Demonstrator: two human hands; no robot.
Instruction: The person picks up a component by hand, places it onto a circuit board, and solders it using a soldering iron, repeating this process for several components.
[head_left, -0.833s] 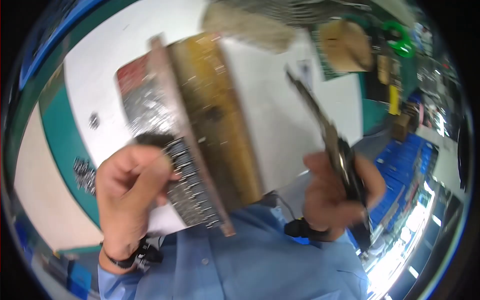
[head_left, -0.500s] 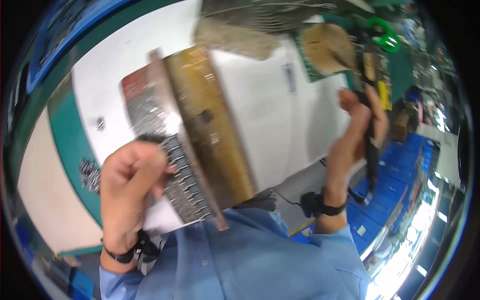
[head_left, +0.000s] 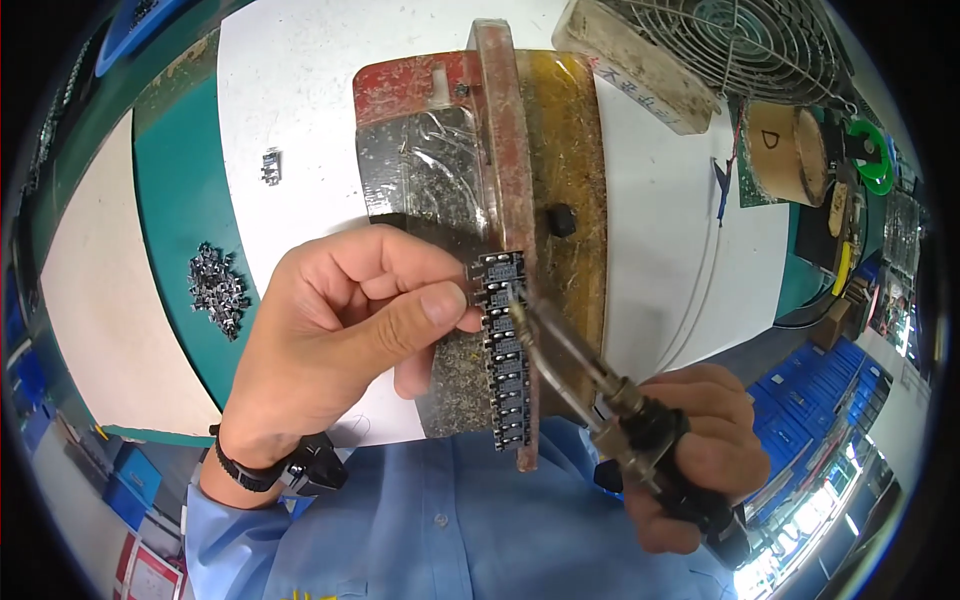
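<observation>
- Seeing the black component row (head_left: 508, 375) along the red bar (head_left: 507, 170), I judged steadiness key.
- Left hand (head_left: 325, 335): thumb, forefinger together at the row's upper end; pinching what, I couldn't tell.
- Right hand (head_left: 708, 450) wrapped the soldering iron (head_left: 650, 432); light touch advisable.

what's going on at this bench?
A person's right hand grips a black-handled tool with slim metal ends, angled over the upper part of a row of small black components. The row runs along a reddish bar. The left hand has its thumb and forefinger at the row's upper end; whether they pinch a part or the tool touches one, I can't tell. A pile of loose parts sits on the green mat, off to the left.
</observation>
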